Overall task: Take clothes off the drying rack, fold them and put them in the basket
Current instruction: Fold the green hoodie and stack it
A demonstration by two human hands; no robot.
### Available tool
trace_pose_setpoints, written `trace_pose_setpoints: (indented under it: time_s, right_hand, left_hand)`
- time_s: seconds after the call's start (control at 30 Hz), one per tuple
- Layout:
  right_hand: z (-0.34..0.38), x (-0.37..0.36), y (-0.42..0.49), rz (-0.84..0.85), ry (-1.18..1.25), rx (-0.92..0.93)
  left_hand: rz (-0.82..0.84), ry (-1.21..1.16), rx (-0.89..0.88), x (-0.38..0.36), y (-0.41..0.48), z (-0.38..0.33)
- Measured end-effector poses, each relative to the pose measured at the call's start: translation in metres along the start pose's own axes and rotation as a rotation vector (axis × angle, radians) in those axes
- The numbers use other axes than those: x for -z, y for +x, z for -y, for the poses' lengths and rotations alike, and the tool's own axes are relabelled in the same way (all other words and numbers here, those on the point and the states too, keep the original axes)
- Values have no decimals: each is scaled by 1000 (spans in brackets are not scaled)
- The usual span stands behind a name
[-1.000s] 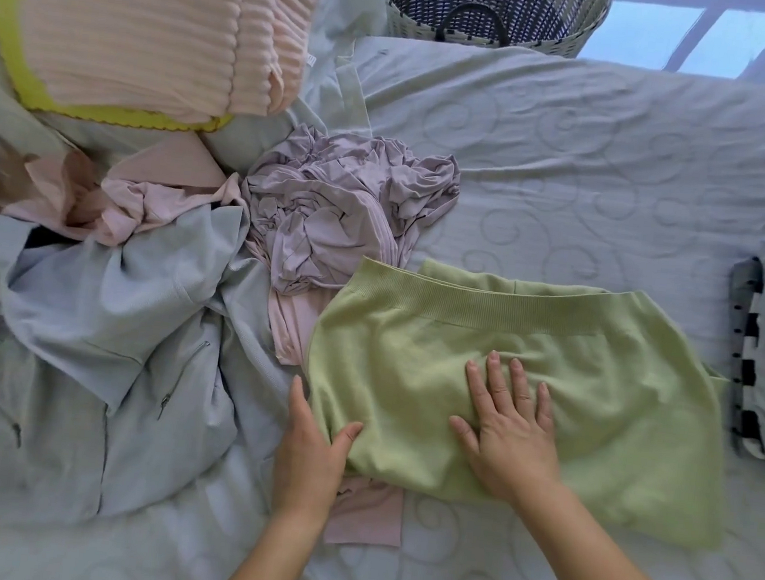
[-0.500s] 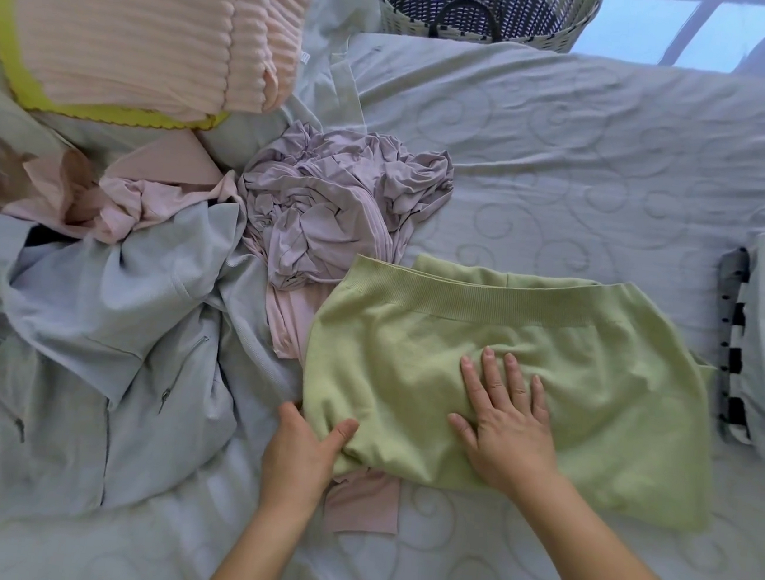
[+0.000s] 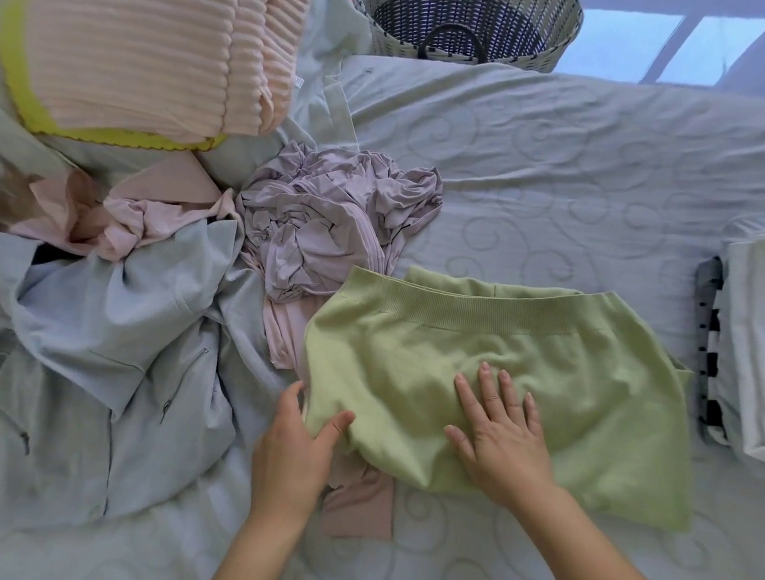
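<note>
**Folding stage: green knit garment half-folded on the bed, not yet in the basket**

Step in hand: folding. The green knit garment (image 3: 574,381) lies spread on the bed sheet (image 3: 572,177), ribbed band toward the far side, with its left edge overlapping a pink garment (image 3: 360,505).

Grip: my right hand (image 3: 504,439) lies flat on the middle of the green knit, fingers straight and pressing down, holding nothing. My left hand (image 3: 292,460) grips the near-left edge, thumb on top. The fingers appear to be tucked along or under the hem; I cannot confirm how far under.

Destination: the woven basket (image 3: 563,35) stands beyond the far edge of the bed, well apart from the work.

Assessment: the next move probably calls for carrying the left edge across over the pinning hand while the right holds the panel still. The knit is soft and may bunch, and the pink piece beneath could drag along.

Also noted: a crumpled mauve garment (image 3: 331,218) and a grey zip jacket (image 3: 107,331) remain unfolded to the left.
</note>
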State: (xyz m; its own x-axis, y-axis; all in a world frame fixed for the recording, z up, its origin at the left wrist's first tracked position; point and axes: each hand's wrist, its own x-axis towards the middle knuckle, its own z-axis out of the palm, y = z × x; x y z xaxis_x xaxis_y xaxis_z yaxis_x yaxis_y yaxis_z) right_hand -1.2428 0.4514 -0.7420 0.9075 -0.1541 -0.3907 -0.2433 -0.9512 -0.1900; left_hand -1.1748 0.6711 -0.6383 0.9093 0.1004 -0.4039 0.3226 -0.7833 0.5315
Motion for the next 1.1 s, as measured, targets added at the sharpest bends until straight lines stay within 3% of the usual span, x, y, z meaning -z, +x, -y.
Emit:
trace_pose_setpoints:
  time_s: [0.27, 0.5, 0.57, 0.67, 0.8, 0.93, 1.0, 1.1]
  right_hand:
    - [-1, -3, -2, 33, -11, -6]
    - [1, 5, -3, 108, 30, -16]
    - [8, 17, -3, 157, 106, -52]
    - [30, 49, -3, 226, 434, -140]
    - [73, 94, -13, 181, 1309, -144]
    - [75, 90, -6, 16, 1368, -237]
    - [65, 87, -2, -15, 1351, -263]
    - [58, 85, -4, -27, 1289, -165]
  left_hand:
    - [-29, -82, -150, -17, -9, 9]
    - [-110, -378, 11, -21, -9, 1]
    - [-102, -432, -14, -22, -6, -1]
    - [-49, -312, -222, -30, -11, -8]
    - [96, -159, -404, -48, -30, -23]
    - [184, -403, -322, -53, -41, -29]
    - [74, -599, -273, -43, -45, -37]
    - [-92, -746, 31, -42, -9, -42]
